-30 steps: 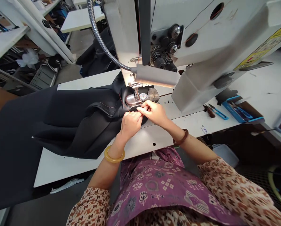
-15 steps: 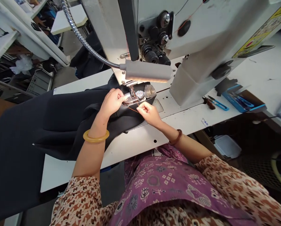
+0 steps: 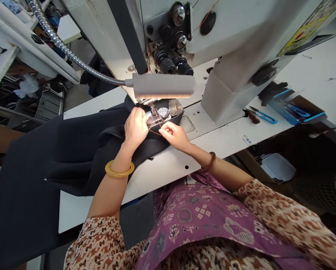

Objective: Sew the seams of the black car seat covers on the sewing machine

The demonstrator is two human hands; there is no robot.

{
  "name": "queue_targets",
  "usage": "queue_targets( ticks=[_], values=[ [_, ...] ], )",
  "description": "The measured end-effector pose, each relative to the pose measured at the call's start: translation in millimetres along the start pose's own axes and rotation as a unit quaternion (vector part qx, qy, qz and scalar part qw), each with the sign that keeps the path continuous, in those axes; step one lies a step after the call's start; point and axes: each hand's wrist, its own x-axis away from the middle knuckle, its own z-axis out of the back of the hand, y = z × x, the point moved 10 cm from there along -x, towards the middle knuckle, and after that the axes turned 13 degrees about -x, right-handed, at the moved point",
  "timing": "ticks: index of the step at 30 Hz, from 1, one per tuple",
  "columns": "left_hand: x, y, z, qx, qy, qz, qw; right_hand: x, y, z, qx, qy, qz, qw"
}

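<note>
My right hand (image 3: 174, 135) pinches an orange thread (image 3: 156, 132) between thumb and forefinger, just in front of the sewing machine's needle area (image 3: 154, 111). The thread runs from the fingertips toward the needle and off to the left. To the left of the needle, my left hand (image 3: 136, 126) is closed beside a shiny, see-through part (image 3: 152, 119); its fingertips are partly hidden, so what they grip cannot be made out. Black fabric (image 3: 78, 138) lies under both hands and bunches up around the machine bed. A round dial-like metal piece (image 3: 164, 112) sits just right of the needle.
A lamp (image 3: 164, 85) on a flexible metal neck (image 3: 72, 56) hangs low over the needle. Tension knobs (image 3: 168, 63) jut from the machine head. On the white table (image 3: 221, 146) at right lie blue snips (image 3: 265, 115) and a blue box (image 3: 294, 108).
The view has shifted a little. My left hand has turned and moved in closer to the needle, its fingertips now less visible. My right hand keeps its pinch on the thread.
</note>
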Motion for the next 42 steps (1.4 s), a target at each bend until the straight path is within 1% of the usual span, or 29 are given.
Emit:
queue_targets(
  ticks=[3,6,7,9,11,13,16,18,21,23,25,29,31,33,34,35,36,37,39,40,41,42],
  values=[
    [9,10,3.3,0.022,-0.001,-0.013,1.0,-1,-1,0,-0.01,0.007,0.01,1.0],
    [19,26,2.4,0.084,-0.005,-0.046,0.995,-2,-4,-1,-0.02,0.016,0.031,0.999],
    [21,28,1.0,0.11,-0.006,-0.048,0.993,-2,-4,-1,-0.023,0.018,0.036,0.999],
    [24,27,-5.0,0.164,-0.02,-0.025,0.986,-2,-5,-2,-0.025,0.02,0.041,0.999],
    [24,21,-12.9,0.197,-0.045,0.015,0.979,-2,-6,-3,-0.026,0.017,0.041,0.999],
    [25,17,-16.3,0.194,-0.062,0.043,0.978,-2,-6,-3,-0.028,0.016,0.042,0.999],
    [30,12,-15.2,0.162,-0.079,0.061,0.982,-1,-6,-1,-0.032,0.019,0.041,0.998],
    [38,6,-16.9,0.159,-0.1,0.079,0.979,-1,-4,-1,-0.033,0.021,0.039,0.998],
    [57,-7,-24.9,0.194,-0.137,0.122,0.964,-1,-1,-1,-0.027,0.019,0.035,0.999],
    [69,-15,-30.3,0.224,-0.149,0.146,0.952,0,1,-4,-0.016,0.009,0.034,0.999],
    [75,-18,-34.1,0.249,-0.15,0.158,0.944,2,0,-7,0.0,-0.005,0.04,0.999],
    [74,-13,-39.4,0.303,-0.145,0.177,0.925,11,-7,-15,0.054,-0.019,0.067,0.996],
    [71,-4,-45.2,0.341,-0.165,0.181,0.908,16,-12,-17,0.101,-0.025,0.09,0.99],
    [69,4,-50.7,0.364,-0.194,0.175,0.894,20,-19,-18,0.148,-0.046,0.131,0.979],
    [69,7,-51.8,0.366,-0.201,0.171,0.892,22,-23,-15,0.167,-0.053,0.158,0.972],
    [69,7,-51.6,0.362,-0.2,0.169,0.895,21,-27,-5,0.18,-0.039,0.184,0.966],
    [69,5,-50.5,0.358,-0.192,0.171,0.898,19,-32,11,0.187,0.002,0.206,0.96],
    [70,2,-49.0,0.356,-0.182,0.176,0.9,15,-36,32,0.187,0.062,0.219,0.956],
    [74,-4,-46.0,0.355,-0.164,0.184,0.902,8,-37,72,0.166,0.185,0.21,0.946],
    [76,-6,-44.3,0.355,-0.155,0.188,0.903,3,-35,83,0.146,0.212,0.197,0.946],
    [78,-8,-42.2,0.356,-0.146,0.191,0.903,-3,-32,83,0.125,0.203,0.187,0.953],
    [79,-9,-39.7,0.356,-0.135,0.193,0.904,-9,-30,76,0.102,0.168,0.181,0.964]
  ],
)
